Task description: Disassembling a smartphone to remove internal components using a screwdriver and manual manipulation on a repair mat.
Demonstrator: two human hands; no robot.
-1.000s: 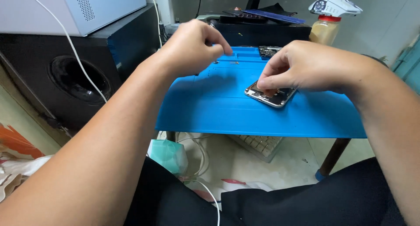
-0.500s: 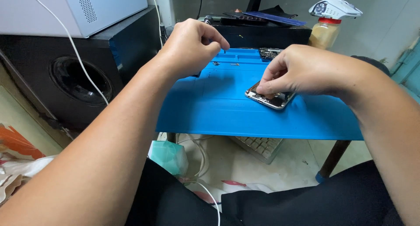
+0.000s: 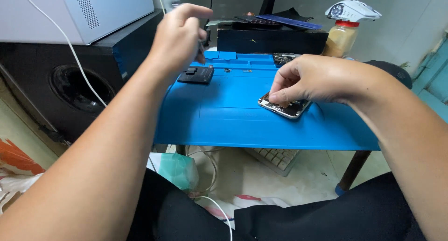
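Head view, looking down over both forearms. Right hand (image 3: 308,82) pinched down on an opened phone (image 3: 285,106), thumb and forefinger closed on its near-left corner; the phone lies flat on the blue work mat (image 3: 224,115), directly under that hand. Left hand (image 3: 179,35) raised above the mat, fingers curled shut around a thin dark tool (image 3: 201,52) whose tip points down; what kind of tool, cannot tell. Just below and beyond the left hand sits a small black module (image 3: 197,74) on the mat. Past the right hand's knuckles, loose small parts (image 3: 235,70) rest in the mat's shallow trays. Farther out: a capped jar (image 3: 339,38) beyond the right hand, a black speaker box (image 3: 70,77) off to the left of the left arm.

Risks, as judged: the phone's internals lie exposed, so a slip of the tool tip could scratch them. The lifted left hand could also brush the module or scatter the small parts.
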